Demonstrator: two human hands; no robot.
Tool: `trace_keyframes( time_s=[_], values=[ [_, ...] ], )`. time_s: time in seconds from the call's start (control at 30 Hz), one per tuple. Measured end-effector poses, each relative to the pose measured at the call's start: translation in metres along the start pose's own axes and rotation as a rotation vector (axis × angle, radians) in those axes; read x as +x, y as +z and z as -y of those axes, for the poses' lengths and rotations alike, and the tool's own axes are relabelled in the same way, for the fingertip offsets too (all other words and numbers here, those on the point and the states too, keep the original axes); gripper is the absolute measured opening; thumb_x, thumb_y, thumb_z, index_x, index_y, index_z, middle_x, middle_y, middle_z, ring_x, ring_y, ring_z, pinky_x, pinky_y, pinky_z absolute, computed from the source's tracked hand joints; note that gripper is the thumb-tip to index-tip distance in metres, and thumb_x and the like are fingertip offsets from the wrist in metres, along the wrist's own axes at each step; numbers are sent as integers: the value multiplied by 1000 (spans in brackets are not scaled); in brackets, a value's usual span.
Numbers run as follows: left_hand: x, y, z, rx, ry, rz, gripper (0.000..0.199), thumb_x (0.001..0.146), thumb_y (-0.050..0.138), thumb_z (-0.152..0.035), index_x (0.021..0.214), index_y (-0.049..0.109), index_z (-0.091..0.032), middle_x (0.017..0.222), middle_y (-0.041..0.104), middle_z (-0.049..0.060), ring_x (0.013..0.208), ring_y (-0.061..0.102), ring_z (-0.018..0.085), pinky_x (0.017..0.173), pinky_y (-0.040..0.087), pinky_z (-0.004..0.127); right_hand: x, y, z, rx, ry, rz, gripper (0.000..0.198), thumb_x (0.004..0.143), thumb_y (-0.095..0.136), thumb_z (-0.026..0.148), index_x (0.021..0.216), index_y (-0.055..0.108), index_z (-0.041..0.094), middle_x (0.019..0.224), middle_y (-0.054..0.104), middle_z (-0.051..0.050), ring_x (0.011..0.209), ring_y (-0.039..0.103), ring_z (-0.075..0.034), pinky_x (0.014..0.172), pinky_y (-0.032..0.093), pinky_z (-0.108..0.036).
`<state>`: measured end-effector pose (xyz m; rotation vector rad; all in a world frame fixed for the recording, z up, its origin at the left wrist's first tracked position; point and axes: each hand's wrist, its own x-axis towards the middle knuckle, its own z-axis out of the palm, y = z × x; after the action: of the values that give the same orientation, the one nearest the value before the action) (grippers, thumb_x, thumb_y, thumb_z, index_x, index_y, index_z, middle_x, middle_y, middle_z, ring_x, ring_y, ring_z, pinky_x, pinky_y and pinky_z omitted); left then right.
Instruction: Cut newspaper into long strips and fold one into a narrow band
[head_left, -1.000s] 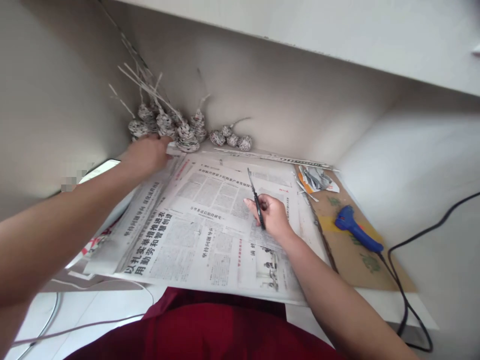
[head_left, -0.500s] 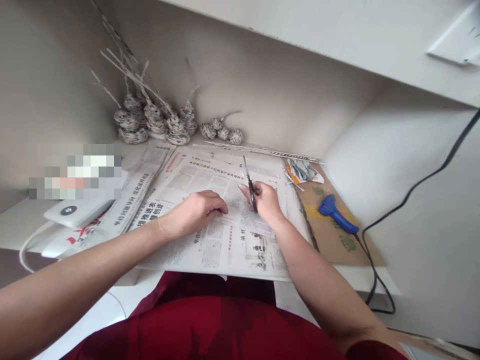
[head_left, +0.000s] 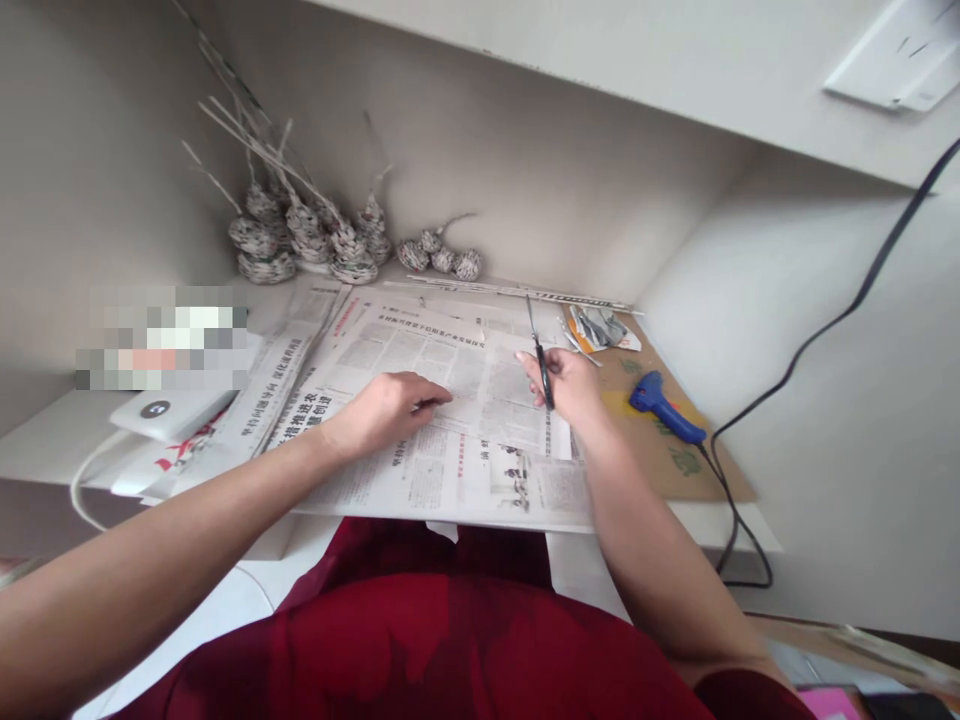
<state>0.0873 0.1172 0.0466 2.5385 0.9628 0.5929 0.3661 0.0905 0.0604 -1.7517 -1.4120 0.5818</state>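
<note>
My right hand (head_left: pixel 566 385) grips a pair of scissors (head_left: pixel 541 365) with dark handles, blades pointing away from me, thumb stretched out to the left. Below and left of the scissors a smaller piece of newspaper (head_left: pixel 517 405) lies over larger newspaper sheets (head_left: pixel 427 480). My left hand (head_left: pixel 394 405) is closed at the left end of this piece, fingers together and thumb tucked below. Its fingertips appear to pinch the paper's edge, though the contact is partly hidden.
Woven paper gourd shapes (head_left: pixel 352 255) stand at the back left, beside small woven balls (head_left: pixel 442 258). Thin paper rods (head_left: pixel 517 292) lie along the back wall. A blue glue gun (head_left: pixel 667 408) rests on cardboard (head_left: pixel 720 480) at right, its black cable (head_left: pixel 817 345) looping beside it. A white device (head_left: pixel 169 408) sits left.
My right hand has moved right with the scissors, away from my left hand. More of the smaller newspaper piece shows between them. My left hand has barely moved; the view has shifted slightly.
</note>
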Motion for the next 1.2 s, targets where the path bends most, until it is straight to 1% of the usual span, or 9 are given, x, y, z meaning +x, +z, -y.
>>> trace_keyframes(
  time_s=[0.23, 0.43, 0.6, 0.73, 0.87, 0.97, 1.03, 1.1, 1.2],
  values=[
    [-2, 3, 0, -35, -15, -9, 32, 94, 49, -25, 113, 75, -24, 113, 78, 5, 100, 73, 20, 95, 54, 33, -74, -61, -25, -367, -1, -49, 50, 75, 70, 72, 66, 59, 24, 55, 64, -2, 53, 56, -19, 49, 35, -28],
    [-2, 14, -3, -67, 23, -63, 30, 93, 52, -29, 111, 75, -24, 109, 79, 5, 98, 73, 20, 94, 55, 34, -116, -83, -39, -642, 56, -88, 43, 76, 67, 62, 57, 51, 26, 52, 60, -2, 51, 51, -21, 52, 29, -31],
    [0, 12, -3, -64, -4, -87, 29, 92, 51, -29, 105, 76, -24, 108, 80, 5, 98, 74, 21, 95, 56, 36, -122, -91, -41, -802, 75, -135, 39, 76, 67, 54, 56, 48, 26, 53, 60, -3, 52, 55, -23, 52, 28, -32],
    [0, 8, -1, -122, -82, -91, 28, 86, 55, -25, 104, 77, -24, 108, 81, 3, 97, 75, 22, 96, 57, 37, -116, -102, -48, -908, 79, -201, 28, 79, 68, 46, 62, 59, 26, 61, 68, -8, 58, 62, -27, 53, 30, -34],
    [-2, 4, -12, -445, -284, -73, 23, 80, 67, -26, 100, 78, -24, 98, 82, 1, 92, 77, 22, 94, 60, 38, -113, -112, -58, -950, 70, -228, 18, 81, 69, 40, 82, 73, 22, 79, 77, -13, 66, 68, -31, 57, 39, -37],
    [-4, 3, -28, -924, -460, 3, 32, 78, 76, -26, 109, 76, -20, 95, 83, 3, 95, 77, 21, 95, 61, 35, -113, -106, -54, -960, 28, -285, 26, 87, 64, 36, 97, 76, 16, 94, 78, -18, 83, 71, -37, 66, 48, -42],
    [-5, 3, -38, -1190, -540, 23, 39, 76, 80, -22, 114, 74, -18, 95, 83, 5, 94, 78, 20, 93, 62, 33, -116, -91, -41, -884, -109, -353, 27, 90, 62, 36, 100, 77, 16, 101, 77, -18, 93, 70, -37, 77, 51, -46],
    [-6, 5, -46, -1362, -595, 22, 42, 76, 82, -19, 117, 72, -16, 96, 83, 7, 95, 78, 20, 92, 63, 31, -119, -68, -22, -661, -311, -346, 22, 91, 64, 37, 97, 77, 20, 98, 79, -11, 93, 71, -32, 85, 53, -45],
    [-8, 7, -54, -1460, -627, 44, 44, 78, 82, -15, 121, 71, -14, 99, 82, 9, 96, 78, 19, 92, 62, 30, -122, -26, 11, -271, -361, -218, 14, 90, 72, 35, 96, 77, 24, 97, 79, -4, 89, 72, -23, 83, 56, -36]
  ],
)
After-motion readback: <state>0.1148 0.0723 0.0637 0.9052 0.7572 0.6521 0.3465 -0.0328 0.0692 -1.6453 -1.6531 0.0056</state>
